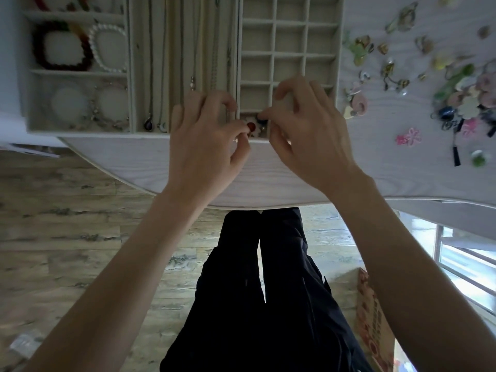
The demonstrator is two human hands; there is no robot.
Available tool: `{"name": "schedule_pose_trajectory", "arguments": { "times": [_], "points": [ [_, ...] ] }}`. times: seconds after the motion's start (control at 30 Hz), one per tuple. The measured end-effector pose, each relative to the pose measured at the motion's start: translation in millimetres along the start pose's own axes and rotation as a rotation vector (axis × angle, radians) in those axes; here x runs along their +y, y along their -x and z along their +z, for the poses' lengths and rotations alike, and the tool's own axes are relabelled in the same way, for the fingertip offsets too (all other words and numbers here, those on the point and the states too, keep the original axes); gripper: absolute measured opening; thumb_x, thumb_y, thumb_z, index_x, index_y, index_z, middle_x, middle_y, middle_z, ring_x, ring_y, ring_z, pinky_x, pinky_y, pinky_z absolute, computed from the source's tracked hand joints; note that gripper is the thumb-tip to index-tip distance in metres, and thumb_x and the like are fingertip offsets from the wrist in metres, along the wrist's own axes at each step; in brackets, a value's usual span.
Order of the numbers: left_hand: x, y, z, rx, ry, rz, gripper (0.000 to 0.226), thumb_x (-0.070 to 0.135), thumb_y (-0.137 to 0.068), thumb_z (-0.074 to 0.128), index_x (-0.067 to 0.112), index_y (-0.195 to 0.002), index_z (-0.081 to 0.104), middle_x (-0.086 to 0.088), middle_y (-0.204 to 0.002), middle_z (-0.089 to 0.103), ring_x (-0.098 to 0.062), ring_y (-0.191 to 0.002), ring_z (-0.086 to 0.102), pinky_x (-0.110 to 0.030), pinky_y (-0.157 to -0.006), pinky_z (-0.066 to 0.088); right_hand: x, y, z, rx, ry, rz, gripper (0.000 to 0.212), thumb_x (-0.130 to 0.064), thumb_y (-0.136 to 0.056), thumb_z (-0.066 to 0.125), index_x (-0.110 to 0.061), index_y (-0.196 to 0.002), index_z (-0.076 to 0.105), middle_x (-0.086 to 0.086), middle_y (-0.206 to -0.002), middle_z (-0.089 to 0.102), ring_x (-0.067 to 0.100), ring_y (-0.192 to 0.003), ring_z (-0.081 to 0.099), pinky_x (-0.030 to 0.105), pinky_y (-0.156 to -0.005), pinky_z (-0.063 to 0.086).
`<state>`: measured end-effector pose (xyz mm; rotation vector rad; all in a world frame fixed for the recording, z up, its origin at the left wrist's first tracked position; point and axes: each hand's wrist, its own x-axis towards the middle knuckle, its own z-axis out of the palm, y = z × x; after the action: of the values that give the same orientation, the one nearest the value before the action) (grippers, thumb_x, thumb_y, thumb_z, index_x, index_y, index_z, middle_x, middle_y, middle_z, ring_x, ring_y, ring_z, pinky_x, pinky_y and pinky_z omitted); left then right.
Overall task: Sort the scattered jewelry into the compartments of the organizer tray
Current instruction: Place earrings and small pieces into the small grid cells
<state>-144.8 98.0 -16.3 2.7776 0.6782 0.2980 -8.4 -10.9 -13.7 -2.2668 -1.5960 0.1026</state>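
Observation:
A beige organizer tray point(239, 36) lies on the white table, with bracelets point(63, 48) at left, necklaces point(182, 49) in the middle and a grid of small cells at right. Both hands meet over the nearest grid cell. My left hand point(206, 135) pinches a white flower earring with a red centre point(251, 128). My right hand point(306, 127) pinches a small dark blue piece point(261, 120) just above it. Scattered jewelry point(418, 84) lies on the table to the right of the tray.
The white table's point(268, 181) curved near edge runs just below my hands. Pink flower pieces point(409, 136) and a black tassel point(456, 153) lie at far right. Below are a wooden floor, dark trousers and a brown box point(373, 315).

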Motion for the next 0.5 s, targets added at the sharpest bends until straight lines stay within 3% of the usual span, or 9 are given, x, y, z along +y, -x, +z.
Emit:
{"name": "schedule_pose_trajectory", "arguments": {
  "times": [0.2,0.33,0.5],
  "points": [
    [4,-2,2,0.06,0.021,0.005,0.018,0.023,-0.089,0.057,0.012,-0.086,0.07,-0.007,-0.101,0.062,-0.03,-0.096,0.052,-0.039,-0.08,0.043,-3,5,-1,0.058,-0.087,0.074,0.018,-0.013,-0.087,0.053,-0.01,-0.093,0.07,0.01,-0.103,0.061,0.023,-0.087,0.055,0.023,-0.071,0.038],
    [36,-13,-2,0.147,0.231,0.066,0.015,0.015,-0.089,0.057,0.004,-0.095,0.066,-0.011,-0.095,0.063,-0.025,-0.09,0.056,-0.026,-0.083,0.038,5,26,-24,0.219,-0.16,0.235,0.019,-0.009,-0.087,0.054,-0.01,-0.096,0.071,0.006,-0.094,0.065,0.023,-0.088,0.056,0.026,-0.078,0.039],
    [104,-44,13,-0.076,0.632,0.101,0.023,0.016,-0.091,0.056,0.008,-0.111,0.062,0.0,-0.097,0.064,-0.012,-0.088,0.059,-0.024,-0.078,0.048,41,79,-58,0.346,-0.149,0.505,0.02,-0.01,-0.089,0.053,-0.01,-0.1,0.07,0.002,-0.09,0.069,0.022,-0.086,0.059,0.032,-0.077,0.048]
  ]
}}
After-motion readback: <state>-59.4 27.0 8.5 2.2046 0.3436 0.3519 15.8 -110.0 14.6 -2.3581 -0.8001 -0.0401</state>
